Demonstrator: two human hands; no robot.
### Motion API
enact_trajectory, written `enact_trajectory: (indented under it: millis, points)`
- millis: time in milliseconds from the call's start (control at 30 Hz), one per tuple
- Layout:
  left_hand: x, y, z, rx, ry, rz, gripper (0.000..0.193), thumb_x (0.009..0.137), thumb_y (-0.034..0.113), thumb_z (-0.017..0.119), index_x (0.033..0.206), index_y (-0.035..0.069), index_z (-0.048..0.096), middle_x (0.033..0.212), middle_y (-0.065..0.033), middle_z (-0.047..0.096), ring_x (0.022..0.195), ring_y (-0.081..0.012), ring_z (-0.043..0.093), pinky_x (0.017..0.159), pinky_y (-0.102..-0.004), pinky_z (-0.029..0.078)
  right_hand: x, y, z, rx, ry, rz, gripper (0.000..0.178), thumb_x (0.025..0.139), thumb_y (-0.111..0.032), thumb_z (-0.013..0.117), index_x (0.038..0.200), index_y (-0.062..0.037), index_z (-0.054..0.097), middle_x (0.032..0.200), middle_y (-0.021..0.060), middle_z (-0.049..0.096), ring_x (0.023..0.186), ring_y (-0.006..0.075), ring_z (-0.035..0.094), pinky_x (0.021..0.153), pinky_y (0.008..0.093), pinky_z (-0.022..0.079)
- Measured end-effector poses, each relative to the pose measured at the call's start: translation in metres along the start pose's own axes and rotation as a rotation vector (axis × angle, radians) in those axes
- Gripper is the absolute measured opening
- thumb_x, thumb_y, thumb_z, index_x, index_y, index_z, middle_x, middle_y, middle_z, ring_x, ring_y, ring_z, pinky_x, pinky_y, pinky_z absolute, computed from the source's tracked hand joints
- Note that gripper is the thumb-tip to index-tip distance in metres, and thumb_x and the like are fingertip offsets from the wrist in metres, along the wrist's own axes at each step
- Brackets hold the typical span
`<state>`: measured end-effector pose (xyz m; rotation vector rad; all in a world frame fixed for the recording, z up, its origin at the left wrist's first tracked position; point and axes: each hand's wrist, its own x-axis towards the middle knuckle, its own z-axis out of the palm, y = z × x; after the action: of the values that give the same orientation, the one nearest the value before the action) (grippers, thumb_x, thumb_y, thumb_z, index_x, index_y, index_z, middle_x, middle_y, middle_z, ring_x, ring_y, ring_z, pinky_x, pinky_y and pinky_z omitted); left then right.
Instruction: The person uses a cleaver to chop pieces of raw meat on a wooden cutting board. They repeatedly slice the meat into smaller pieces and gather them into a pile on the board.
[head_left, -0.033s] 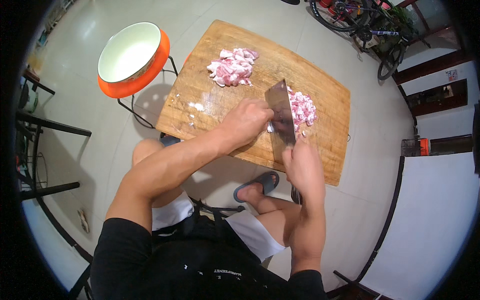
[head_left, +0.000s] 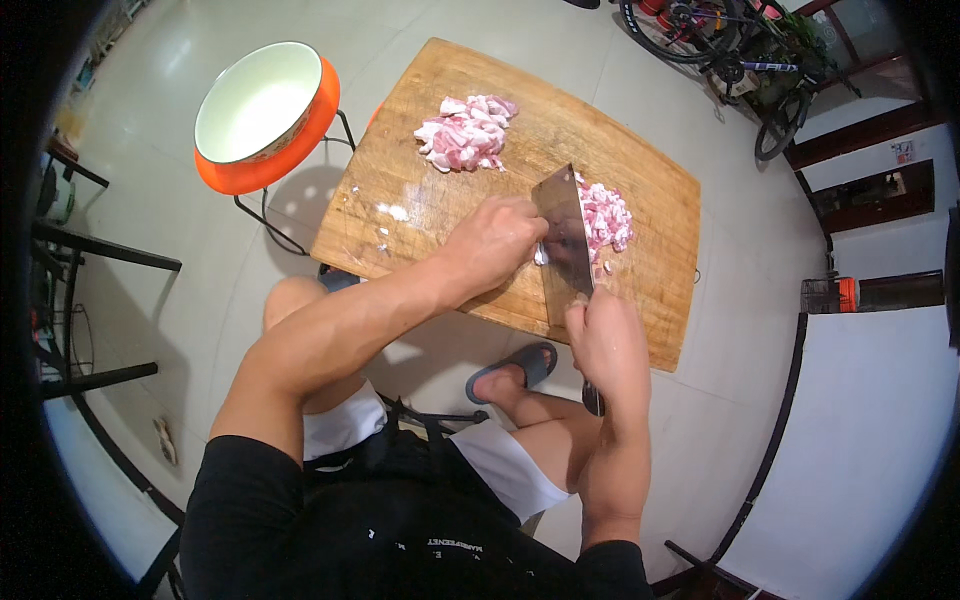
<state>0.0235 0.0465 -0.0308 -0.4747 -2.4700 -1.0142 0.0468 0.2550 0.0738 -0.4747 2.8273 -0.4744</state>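
Note:
A cleaver (head_left: 568,235) with a broad dark blade stands on edge on the wooden cutting board (head_left: 640,160). My right hand (head_left: 610,335) is closed round its handle, whose dark end shows below the fist. Beside the blade's left face, my left hand (head_left: 497,240) rests on the board with its fingers curled against the blade. A bit of pale meat (head_left: 541,254) shows by those fingertips; the rest is hidden under the hand. Right of the blade lies a pile of diced pink-and-white meat (head_left: 606,217). Larger meat slices (head_left: 466,133) are heaped at the far left part of the board.
Left of the board, a white enamel basin (head_left: 258,105) sits on an orange stool (head_left: 235,178) with thin black legs. Small white scraps (head_left: 398,213) dot the board's left side. A bicycle (head_left: 740,65) stands far right. My slippered foot (head_left: 512,375) is below the board's near edge.
The cleaver and my right hand have shifted very slightly toward me, and more of the handle's end shows. My left hand stays in place.

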Motion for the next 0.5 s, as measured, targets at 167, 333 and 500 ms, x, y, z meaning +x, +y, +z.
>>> enact_trajectory:
  millis: [167,333,500]
  points:
    - [0.000,0.002,-0.001,0.016,-0.022,-0.004,0.009,0.084,0.009,0.073,0.085,0.000,0.072,0.092,-0.0188,0.069,0.096,-0.0411,0.069,0.088,-0.0517,0.057,0.005,-0.012,-0.002,-0.024,0.009,0.074,0.032,0.100,-0.017,0.060,0.088,0.0119,0.068,0.086,0.0393,0.069,0.086,0.0571,0.071,0.081,0.0627,0.056]
    - [0.000,0.003,-0.007,-0.011,-0.047,0.039,0.010,0.085,0.009,0.075,0.087,0.001,0.070,0.093,-0.0169,0.065,0.093,-0.0402,0.066,0.083,-0.0515,0.054,0.040,-0.028,0.000,-0.034,0.062,0.003,0.034,0.098,-0.018,0.062,0.088,0.0144,0.068,0.089,0.0423,0.068,0.092,0.0587,0.069,0.084,0.0627,0.055]
    - [-0.001,-0.001,-0.004,-0.004,-0.012,0.062,0.010,0.084,0.009,0.075,0.087,0.001,0.070,0.091,-0.0164,0.065,0.090,-0.0398,0.066,0.082,-0.0511,0.054,0.036,-0.019,0.008,-0.073,0.113,-0.036,0.033,0.099,-0.017,0.061,0.088,0.0137,0.068,0.085,0.0404,0.068,0.087,0.0576,0.070,0.083,0.0617,0.057]
